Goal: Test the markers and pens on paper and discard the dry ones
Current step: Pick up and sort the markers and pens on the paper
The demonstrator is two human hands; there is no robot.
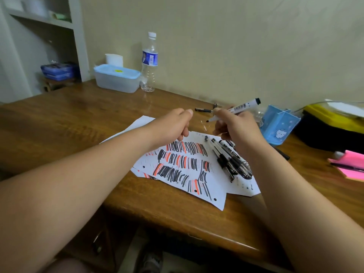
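The marker (pixel 243 105) pinched in the right hand (pixel 239 126) has a smooth white plastic barrel with a slight gloss, a printed barcode label and a black plastic end. Just below the grip lies matt white paper (pixel 214 186), inked in dull black and orange strokes, and on it a bunch of pens (pixel 228 155) with clear glossy plastic barrels and black matt sleeves. Under it all the desk (pixel 78 119) is brown wood, varnished to a soft sheen with visible grain, and right of the grip stands a pale blue pen holder (pixel 279 125) of smooth plastic
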